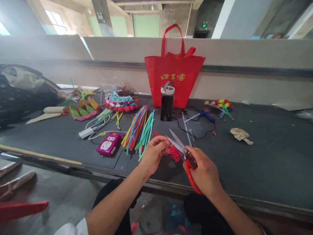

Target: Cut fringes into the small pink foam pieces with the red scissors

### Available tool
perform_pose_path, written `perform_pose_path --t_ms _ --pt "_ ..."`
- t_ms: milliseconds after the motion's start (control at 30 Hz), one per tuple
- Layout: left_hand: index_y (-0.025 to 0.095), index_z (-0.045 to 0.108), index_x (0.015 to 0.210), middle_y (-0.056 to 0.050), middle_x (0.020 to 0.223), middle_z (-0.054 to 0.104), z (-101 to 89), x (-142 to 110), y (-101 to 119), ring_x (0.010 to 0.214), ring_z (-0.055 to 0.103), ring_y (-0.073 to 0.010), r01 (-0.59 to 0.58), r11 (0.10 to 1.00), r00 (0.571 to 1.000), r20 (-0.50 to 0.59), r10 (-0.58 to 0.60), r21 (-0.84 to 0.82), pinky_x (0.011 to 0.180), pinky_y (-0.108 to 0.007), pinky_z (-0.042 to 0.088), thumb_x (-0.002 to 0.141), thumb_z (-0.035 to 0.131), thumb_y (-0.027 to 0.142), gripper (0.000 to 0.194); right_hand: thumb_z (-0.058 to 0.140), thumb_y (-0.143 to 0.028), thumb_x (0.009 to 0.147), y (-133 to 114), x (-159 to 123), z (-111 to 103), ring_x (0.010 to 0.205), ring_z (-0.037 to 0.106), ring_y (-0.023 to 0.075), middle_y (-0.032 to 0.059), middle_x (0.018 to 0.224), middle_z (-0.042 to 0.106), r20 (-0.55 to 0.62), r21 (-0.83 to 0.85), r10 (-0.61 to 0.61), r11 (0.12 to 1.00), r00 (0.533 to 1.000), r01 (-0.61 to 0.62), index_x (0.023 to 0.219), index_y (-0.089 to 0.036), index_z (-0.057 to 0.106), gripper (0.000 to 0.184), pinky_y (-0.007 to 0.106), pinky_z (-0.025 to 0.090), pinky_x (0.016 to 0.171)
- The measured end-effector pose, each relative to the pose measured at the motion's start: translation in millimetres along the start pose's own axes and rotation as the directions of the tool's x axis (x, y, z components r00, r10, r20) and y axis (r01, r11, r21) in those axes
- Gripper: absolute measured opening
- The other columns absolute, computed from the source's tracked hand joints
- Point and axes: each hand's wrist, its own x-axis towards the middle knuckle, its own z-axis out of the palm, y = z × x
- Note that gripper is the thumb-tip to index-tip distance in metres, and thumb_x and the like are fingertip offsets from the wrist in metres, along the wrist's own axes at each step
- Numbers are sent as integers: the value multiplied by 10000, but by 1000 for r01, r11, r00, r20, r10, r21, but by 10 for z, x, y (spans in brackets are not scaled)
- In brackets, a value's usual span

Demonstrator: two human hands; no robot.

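My right hand (205,168) grips a pair of scissors (177,145) by its red handles, and the blades are spread apart. The blade tips reach up to the fingertips of my left hand (154,153). Those fingers are pinched together; what they hold is too small and hidden to make out. Below the blades lies a pile of small red cut pieces (174,154) on the dark table (244,169). To the left of my left hand is a bundle of coloured pipe cleaners (137,127), with turquoise ones (146,133) on its near side.
A phone (166,107) leans upright against a cup, before a red bag (174,75). A blue glue gun (207,116) with its cord lies right of them. A purple power socket (109,144), a white plug (86,133) and crumpled paper (241,134) are on the table.
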Motion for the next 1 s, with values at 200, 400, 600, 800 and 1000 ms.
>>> perform_pose_path --t_ms 200,400,600,800,1000 --pt "155 647 751 0 732 658 90 -64 -91 662 612 -116 -4 998 1000 10 4 -57 694 -262 493 687 735 167 110 542 -117 759 -39 -16 21 941 635 220 53 1056 667 -14 -22 -32 999 999 32 1221 -242 579 481 348 534 797" --pt "146 643 744 -7 734 664 96 -81 -110 639 610 -114 -14 997 1000 0 14 -75 710 -280 505 687 758 183 134 534 -125 765 -44 -38 20 903 649 228 57 1012 686 -40 -59 -52 997 998 49 1213 -229 585 463 348 539 755" --pt "154 638 749 -2 713 666 73 -83 -128 642 617 -117 -21 997 1000 5 21 -72 698 -265 498 697 755 191 134 526 -127 769 -42 -37 28 876 659 216 63 1026 696 -51 -52 -59 997 997 56 1203 -222 590 449 324 535 739" --pt "147 643 731 -3 706 664 83 -86 -124 650 613 -115 -31 996 999 3 32 -80 704 -257 491 688 763 199 138 529 -124 770 -46 -35 37 879 658 215 49 1005 700 -15 -38 -37 999 999 37 1194 -221 594 440 321 528 733" --pt "144 650 736 -4 710 674 79 -84 -129 649 620 -117 -31 996 1000 -3 31 -89 695 -252 490 692 762 184 126 520 -124 774 -37 -46 51 885 664 215 49 1024 705 -20 -28 -33 999 999 32 1205 -230 592 450 326 528 751"
